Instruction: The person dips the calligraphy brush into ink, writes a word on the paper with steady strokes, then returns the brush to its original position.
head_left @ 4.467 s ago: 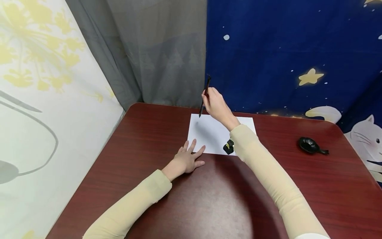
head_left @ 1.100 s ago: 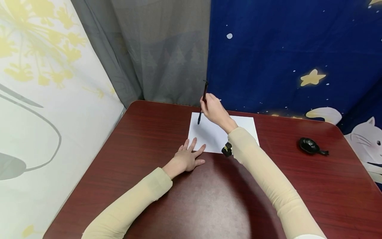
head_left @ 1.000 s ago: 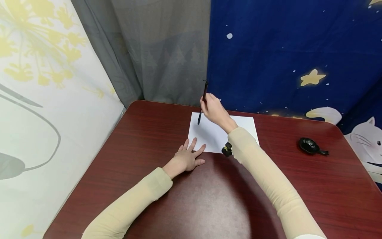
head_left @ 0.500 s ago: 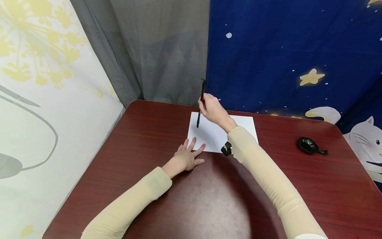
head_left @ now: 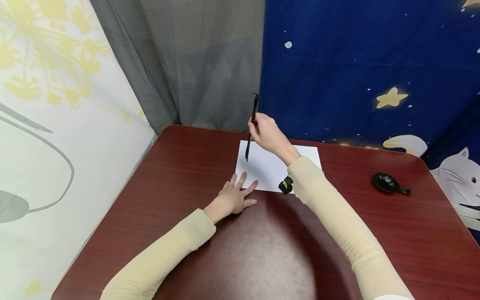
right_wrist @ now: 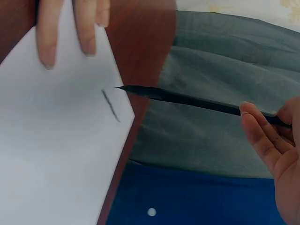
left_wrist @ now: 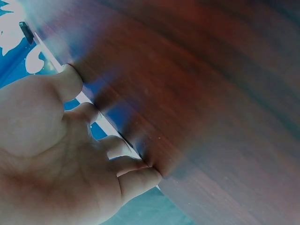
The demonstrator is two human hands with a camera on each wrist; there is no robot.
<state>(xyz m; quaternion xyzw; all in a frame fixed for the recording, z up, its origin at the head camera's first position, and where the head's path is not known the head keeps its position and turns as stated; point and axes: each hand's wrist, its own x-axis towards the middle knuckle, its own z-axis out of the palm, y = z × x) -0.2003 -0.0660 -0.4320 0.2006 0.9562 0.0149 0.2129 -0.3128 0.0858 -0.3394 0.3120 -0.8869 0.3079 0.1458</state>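
My right hand [head_left: 268,131] grips a dark writing brush [head_left: 254,109], held nearly upright over the left part of a white sheet of paper [head_left: 303,155]. In the right wrist view, the brush's pointed black tip [right_wrist: 133,89] hovers beside a short thin black stroke [right_wrist: 111,105] near the paper's edge. My left hand [head_left: 233,199] lies with fingers spread on the sheet's near-left corner. From the left wrist view, its fingertips [left_wrist: 145,180] rest down at the paper's edge, palm raised off the table.
A small black dish [head_left: 387,182] with a short handle sits on the right of the reddish-brown table [head_left: 180,166]. A black device [head_left: 286,186] shows at the right cuff. Grey curtain [head_left: 213,71] and blue starry curtain [head_left: 330,75] hang behind the table's far edge.
Over these seconds the brush tip has moved from the sheet's top-left edge toward me. In the last half second my right hand has risen slightly with the brush. The left hand stays put.
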